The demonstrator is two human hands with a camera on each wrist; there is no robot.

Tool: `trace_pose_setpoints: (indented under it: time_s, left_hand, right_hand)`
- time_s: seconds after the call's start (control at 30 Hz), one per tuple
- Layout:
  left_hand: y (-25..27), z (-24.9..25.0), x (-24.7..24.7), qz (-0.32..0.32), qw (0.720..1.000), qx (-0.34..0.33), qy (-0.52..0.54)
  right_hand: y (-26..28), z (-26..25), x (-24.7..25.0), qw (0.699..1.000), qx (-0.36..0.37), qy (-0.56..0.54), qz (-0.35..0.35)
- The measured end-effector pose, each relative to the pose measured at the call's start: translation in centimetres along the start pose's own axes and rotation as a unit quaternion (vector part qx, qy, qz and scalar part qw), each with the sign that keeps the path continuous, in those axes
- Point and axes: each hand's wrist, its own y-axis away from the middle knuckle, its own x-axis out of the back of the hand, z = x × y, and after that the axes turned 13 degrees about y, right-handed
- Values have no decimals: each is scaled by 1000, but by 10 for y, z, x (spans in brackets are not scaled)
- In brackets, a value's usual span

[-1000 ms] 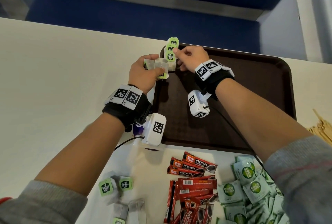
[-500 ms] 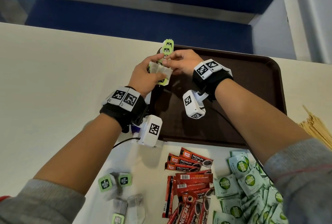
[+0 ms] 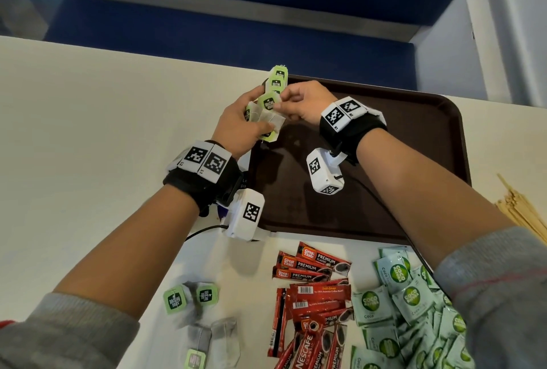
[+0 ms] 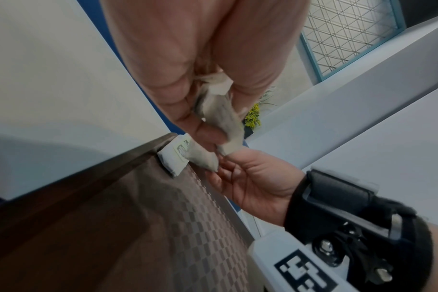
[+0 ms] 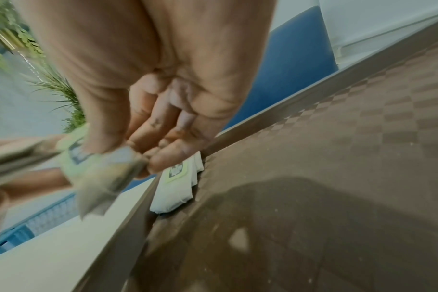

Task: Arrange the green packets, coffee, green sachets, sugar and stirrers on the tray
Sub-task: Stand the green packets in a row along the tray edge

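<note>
Loose tea bags [image 3: 189, 300] with green tags lie on the bench [image 3: 88, 132] at near left, just beside my left forearm. My left hand [image 3: 236, 126] hovers over the tray's left edge, grip curled around a small bunch of tea bags [image 3: 268, 124]; the left wrist view shows the papery bags [image 4: 220, 116] pinched between thumb and fingers. My right hand [image 3: 302, 105] meets it from the right, grip pinched on one green tag [image 3: 268, 102] of that bunch, thumb and forefinger closed on it; in the right wrist view that bag [image 5: 105, 177] is blurred. Behind both hands a short row of tea bags [image 3: 278, 78] sits in the tray's far-left corner, leaning on the rim; wrist views show it [image 4: 175, 158] [image 5: 178, 189] lying against the corner wall. The brown tray [image 3: 414, 161] has a checkered floor, mostly bare to the right of my hands. Near the tray's front edge, on the bench, red coffee sticks [image 3: 313, 294] lie in a loose heap. Right of them, pale green sugar sachets [image 3: 408, 309] are piled, partly under my right sleeve. Wooden stirrers [image 3: 521, 212] lie at far right on the bench, beside the tray.
</note>
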Motion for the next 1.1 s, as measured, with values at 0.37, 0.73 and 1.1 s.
trace_pose_setpoints:
  time_s: [0.37,0.73,1.1]
  left_hand:
    - [-4,1,3,45,999,20,10]
    - [-5,6,2,39,999,17,16]
    - [-5,5,2,35,999,21,24]
  right_hand:
    - [-18,10,-20,990,-93,-47,90]
    - [-26,14,-26,982,-147,-40,114]
    - [-27,18,-29,979,-144,13,145]
